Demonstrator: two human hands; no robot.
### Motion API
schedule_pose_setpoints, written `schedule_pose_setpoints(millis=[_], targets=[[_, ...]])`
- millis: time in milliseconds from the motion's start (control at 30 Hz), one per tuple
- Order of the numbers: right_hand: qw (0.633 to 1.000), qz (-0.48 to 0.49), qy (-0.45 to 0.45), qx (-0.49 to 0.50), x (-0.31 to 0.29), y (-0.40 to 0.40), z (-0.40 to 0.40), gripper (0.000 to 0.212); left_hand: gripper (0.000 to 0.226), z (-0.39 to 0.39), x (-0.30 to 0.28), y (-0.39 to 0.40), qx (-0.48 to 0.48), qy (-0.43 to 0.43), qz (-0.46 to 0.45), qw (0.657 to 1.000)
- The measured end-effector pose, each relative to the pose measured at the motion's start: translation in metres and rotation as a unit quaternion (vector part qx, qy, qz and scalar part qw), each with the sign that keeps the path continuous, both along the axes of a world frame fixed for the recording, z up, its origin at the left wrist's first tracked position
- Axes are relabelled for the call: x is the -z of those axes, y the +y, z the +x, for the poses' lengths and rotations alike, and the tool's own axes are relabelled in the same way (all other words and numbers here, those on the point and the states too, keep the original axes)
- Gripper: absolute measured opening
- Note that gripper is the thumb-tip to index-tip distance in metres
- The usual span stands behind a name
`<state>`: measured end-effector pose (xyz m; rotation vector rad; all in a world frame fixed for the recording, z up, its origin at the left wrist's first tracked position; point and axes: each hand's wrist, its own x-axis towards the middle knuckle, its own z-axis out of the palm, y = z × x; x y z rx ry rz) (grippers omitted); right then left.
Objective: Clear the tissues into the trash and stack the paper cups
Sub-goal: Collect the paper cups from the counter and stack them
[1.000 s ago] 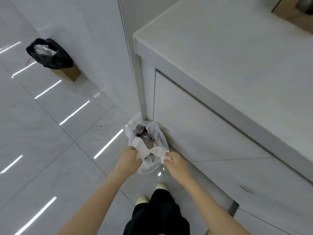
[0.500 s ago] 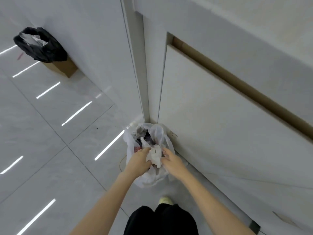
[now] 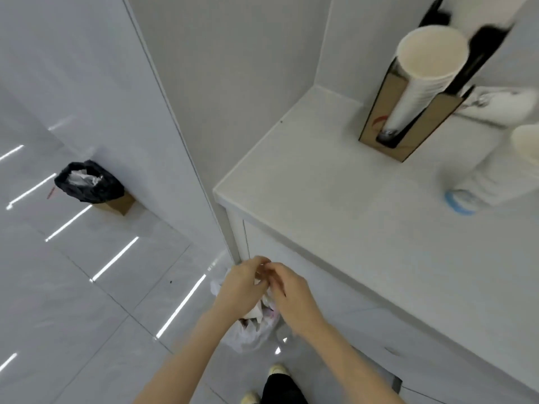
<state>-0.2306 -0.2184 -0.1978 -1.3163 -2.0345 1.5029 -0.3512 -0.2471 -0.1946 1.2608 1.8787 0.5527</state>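
A white plastic trash bag (image 3: 248,339) sits on the floor against the cabinet corner, with crumpled white tissue (image 3: 255,312) lying in its mouth. My left hand (image 3: 242,287) and my right hand (image 3: 291,293) hover just above the bag, fingertips close together, with nothing clearly held. On the counter a tall stack of white paper cups (image 3: 420,83) leans in a brown cardboard holder (image 3: 431,123). More white paper cups (image 3: 484,182), blurred and with a blue ring at the base, stand at the right edge.
The white counter (image 3: 335,199) juts out over cabinet doors to the right of the bag. A black-lined bin (image 3: 87,185) with paper in it stands by the wall at the far left. Glossy floor tiles lie to the left. My feet are below the bag.
Both hands have lifted off the tissue, which now lies in the bag. My head has come up, so the counter top and the cups are in view.
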Motion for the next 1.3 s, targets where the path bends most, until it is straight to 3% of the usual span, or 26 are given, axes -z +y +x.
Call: schedule_pose_setpoints(millis=[200,467,700,900,1067,1200,1300], targets=[[0.982,0.128,0.055,0.129,-0.121,0.034,0.075,0.025,0.022,0.065,-0.131,0.056,0.1,-0.024,0.13,0.986],[0.943,0.217,0.062,0.246,-0.188,0.1,0.181,0.023,0.048,0.17,-0.191,0.13,0.162,-0.092,0.217,0.958],[0.922,0.252,0.04,0.292,-0.21,0.16,0.271,0.022,0.055,0.252,-0.213,0.196,0.192,-0.099,0.252,0.943],[0.9,0.224,-0.072,0.368,-0.184,0.197,0.359,0.021,0.066,0.288,-0.197,0.24,0.204,0.026,0.259,0.944],[0.882,0.188,-0.273,0.334,-0.147,0.217,0.419,0.047,0.089,0.3,-0.176,0.26,0.201,0.186,0.195,0.942],[0.835,0.141,-0.403,0.347,-0.123,0.228,0.445,0.074,0.095,0.298,-0.159,0.261,0.175,0.185,0.18,0.95],[0.813,0.086,-0.355,0.454,-0.111,0.227,0.45,0.078,0.093,0.294,-0.151,0.26,0.159,0.142,0.227,0.95]])
